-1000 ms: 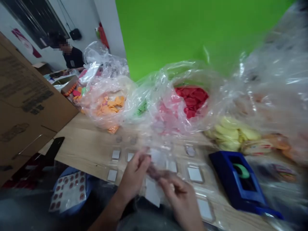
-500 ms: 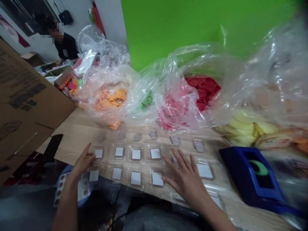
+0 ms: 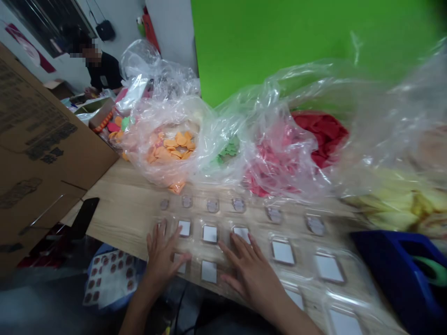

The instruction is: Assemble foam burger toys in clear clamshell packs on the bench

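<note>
**Nothing held on the blister sheet (image 3: 282, 253)**

The clear sheet, its pockets holding white squares, lies on the wooden table (image 3: 118, 204). The left hand (image 3: 162, 260) and right hand (image 3: 251, 274) rest flat on it, fingers spread, the grip released on both. Beyond the sheet sit plastic bags of orange discs (image 3: 174, 146) and red pieces (image 3: 321, 135). A blue tape dispenser (image 3: 394, 274) stands to its right, a cardboard box (image 3: 45, 139) to its left, and a seated person (image 3: 103, 70) farther off beyond it.

A plastic blister sheet (image 3: 282, 252) lies on the wooden table (image 3: 118, 200), filled plastic bags (image 3: 164, 158) behind it, cardboard box (image 3: 45, 139) at frame left, tape dispenser (image 3: 394, 274) lower right, seated person (image 3: 104, 72) upper left.
</note>
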Available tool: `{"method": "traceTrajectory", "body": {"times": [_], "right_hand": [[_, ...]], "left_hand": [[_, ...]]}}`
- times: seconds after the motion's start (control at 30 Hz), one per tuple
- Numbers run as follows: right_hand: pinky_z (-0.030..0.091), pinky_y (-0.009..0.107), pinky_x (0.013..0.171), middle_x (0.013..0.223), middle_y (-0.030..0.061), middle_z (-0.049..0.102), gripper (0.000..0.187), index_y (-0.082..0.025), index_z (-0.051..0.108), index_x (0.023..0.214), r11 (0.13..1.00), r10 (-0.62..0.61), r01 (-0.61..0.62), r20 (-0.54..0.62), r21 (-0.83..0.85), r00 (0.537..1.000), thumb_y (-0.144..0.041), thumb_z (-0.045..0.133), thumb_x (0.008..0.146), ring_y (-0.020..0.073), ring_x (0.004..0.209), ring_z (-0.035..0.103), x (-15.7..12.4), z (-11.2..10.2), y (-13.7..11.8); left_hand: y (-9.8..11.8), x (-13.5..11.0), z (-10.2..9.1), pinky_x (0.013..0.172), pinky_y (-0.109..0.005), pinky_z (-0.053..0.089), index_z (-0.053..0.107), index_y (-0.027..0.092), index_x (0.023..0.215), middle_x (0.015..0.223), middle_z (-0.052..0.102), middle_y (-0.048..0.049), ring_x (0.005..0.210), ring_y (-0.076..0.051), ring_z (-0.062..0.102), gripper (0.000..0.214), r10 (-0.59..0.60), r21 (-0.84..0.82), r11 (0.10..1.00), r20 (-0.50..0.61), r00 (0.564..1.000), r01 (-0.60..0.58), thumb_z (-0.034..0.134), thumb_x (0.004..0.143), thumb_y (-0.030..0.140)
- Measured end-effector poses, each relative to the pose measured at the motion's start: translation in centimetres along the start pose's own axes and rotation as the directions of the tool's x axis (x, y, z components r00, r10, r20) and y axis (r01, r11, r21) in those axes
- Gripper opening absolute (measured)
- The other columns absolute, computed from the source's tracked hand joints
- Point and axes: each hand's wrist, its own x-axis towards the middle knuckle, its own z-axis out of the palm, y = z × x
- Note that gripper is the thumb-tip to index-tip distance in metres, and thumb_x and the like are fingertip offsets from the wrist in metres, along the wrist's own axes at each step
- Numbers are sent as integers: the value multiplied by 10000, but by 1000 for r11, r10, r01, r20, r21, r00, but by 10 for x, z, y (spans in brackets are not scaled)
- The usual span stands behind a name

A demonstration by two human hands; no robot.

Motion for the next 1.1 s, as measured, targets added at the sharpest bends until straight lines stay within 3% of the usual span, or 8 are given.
{"method": "traceTrajectory", "body": {"times": [0.13, 0.3, 0.47, 0.73, 0.83, 0.93, 1.0, 1.1], "right_hand": [[401, 540, 959, 1177, 225, 613, 608, -216, 580, 1233, 1000, 6, -6, 13, 25, 1000, -457, 721, 692, 351, 1107, 572, 17, 5, -12], [436, 514, 936, 1225, 242, 580, 613, -222, 580, 1244, 991, 72, -85, 126, 105, 989, -535, 654, 723, 366, 1143, 543, 46, 14, -48], [353, 548, 991, 1318, 268, 488, 665, -172, 524, 1299, 968, 53, -121, 289, 220, 956, -536, 619, 751, 397, 1222, 456, 82, 23, -97], [352, 555, 956, 1284, 284, 509, 698, -92, 474, 1326, 960, 52, -130, 296, 249, 954, -500, 610, 777, 399, 1173, 481, 152, 30, -147], [364, 561, 938, 1244, 269, 545, 694, -105, 460, 1339, 962, 55, -124, 272, 243, 961, -509, 588, 790, 387, 1141, 504, 157, 31, -149], [345, 565, 963, 1236, 256, 554, 694, -133, 431, 1362, 966, 31, -91, 243, 241, 970, -512, 574, 798, 367, 1140, 507, 151, 32, -145], [340, 565, 974, 1231, 255, 559, 700, -139, 403, 1380, 969, 16, -71, 224, 237, 975, -514, 558, 808, 358, 1136, 514, 144, 34, -141], [350, 570, 969, 1208, 272, 568, 725, -97, 371, 1392, 974, 15, -59, 196, 220, 980, -511, 539, 821, 364, 1117, 531, 133, 34, -136]], "left_hand": [[-9, -4, 5, 1015, -660, 192, 627, 280, 1144, 1439, 354, -156, 1330, -397, 276, 368, -20, 108, 994, 57, 998, 14, 630, 781, 342], [-52, -6, -8, 994, -694, 181, 634, 287, 1109, 1375, 455, -144, 1307, -373, 340, 318, -107, 161, 982, 75, 991, 94, 617, 793, 261], [-96, -11, -27, 988, -721, 98, 612, 275, 1129, 1432, 376, -148, 1346, -366, 269, 311, -290, 130, 953, 141, 947, 272, 564, 822, 270], [-164, 31, -64, 1075, -598, 72, 607, 237, 1146, 1456, 337, -141, 1385, -321, 183, 338, -303, 77, 953, 211, 929, 293, 546, 814, 252], [-163, 33, -70, 1078, -595, 58, 556, 223, 1225, 1499, 239, -140, 1398, -321, 107, 419, -273, 76, 962, 190, 943, 263, 460, 824, 148], [-144, 25, -65, 1080, -589, 57, 487, 254, 1289, 1521, 180, -117, 1407, -289, 75, 421, -143, 31, 990, 152, 978, 140, 419, 874, 220], [-129, 21, -58, 1066, -615, 57, 534, 285, 1240, 1511, 220, -102, 1402, -315, 94, 380, -93, 47, 995, 136, 986, 87, 484, 865, 320], [-116, 20, -50, 1051, -635, 88, 617, 276, 1145, 1461, 324, -121, 1379, -364, 161, 329, -153, 149, 980, 134, 979, 133, 571, 822, 325]]}}
